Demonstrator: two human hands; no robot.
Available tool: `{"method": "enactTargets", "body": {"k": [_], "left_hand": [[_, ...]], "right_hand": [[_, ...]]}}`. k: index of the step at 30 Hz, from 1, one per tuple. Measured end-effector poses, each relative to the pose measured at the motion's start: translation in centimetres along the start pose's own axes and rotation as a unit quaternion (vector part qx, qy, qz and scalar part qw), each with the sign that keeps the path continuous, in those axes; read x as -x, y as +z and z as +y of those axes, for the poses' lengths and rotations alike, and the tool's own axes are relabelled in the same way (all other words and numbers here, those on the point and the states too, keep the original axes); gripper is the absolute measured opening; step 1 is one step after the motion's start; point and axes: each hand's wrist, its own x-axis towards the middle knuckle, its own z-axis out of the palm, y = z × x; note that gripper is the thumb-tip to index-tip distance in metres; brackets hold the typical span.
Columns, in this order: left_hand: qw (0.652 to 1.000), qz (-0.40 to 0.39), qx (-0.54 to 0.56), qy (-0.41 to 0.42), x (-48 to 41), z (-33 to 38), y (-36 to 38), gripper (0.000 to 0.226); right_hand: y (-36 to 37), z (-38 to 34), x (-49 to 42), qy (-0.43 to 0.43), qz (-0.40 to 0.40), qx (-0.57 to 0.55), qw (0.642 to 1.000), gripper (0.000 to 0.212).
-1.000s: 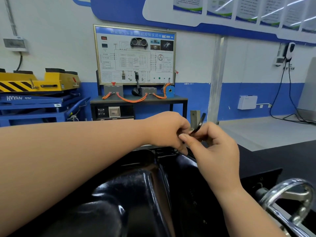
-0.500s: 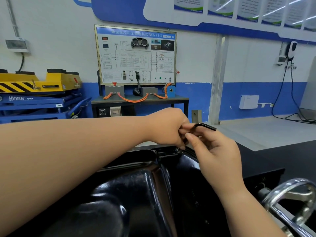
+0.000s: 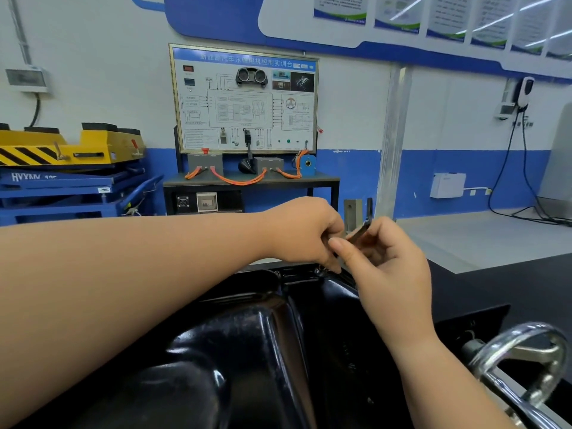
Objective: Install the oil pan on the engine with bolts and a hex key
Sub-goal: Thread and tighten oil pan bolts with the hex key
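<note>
One hex key [image 3: 362, 228] above oil pan [image 3: 263, 335] rim, pinched by right grip [image 3: 387, 261], left grip [image 3: 303, 233] curled round its shaft

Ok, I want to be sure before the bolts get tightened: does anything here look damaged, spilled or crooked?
Nothing stands out. The oil pan is glossy black with no visible dent or spill; the left hand and right hand hold the hex key over its far rim.

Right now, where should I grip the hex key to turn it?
Probably the upturned end of the hex key, which stands clear above the right hand. Pinch it from the right: that bent arm sits off the shaft's line, so it should give leverage.
</note>
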Motion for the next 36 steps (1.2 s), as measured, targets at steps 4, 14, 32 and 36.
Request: {"method": "enactTargets", "body": {"k": [4,14,32,36], "left_hand": [[1.000,-0.008,0.014,-0.009,0.08,-0.07,-0.15,0.018],[0.998,-0.027,0.058,-0.007,0.24,-0.38,-0.23,0.013],[0.999,0.005,0.049,-0.001,0.23,-0.27,-0.21,0.039],[0.996,-0.017,0.092,0.001,0.35,-0.54,-0.09,0.013]], "right_hand": [[-0.11,-0.33,0.38,-0.035,-0.048,-0.012,0.998,0.023],[-0.30,0.07,0.07,-0.023,0.010,-0.035,0.999,0.020],[-0.26,-0.12,0.21,-0.025,-0.057,-0.098,0.993,0.035],[-0.56,0.41,-0.07,-0.012,-0.023,-0.094,0.995,0.028]]}}
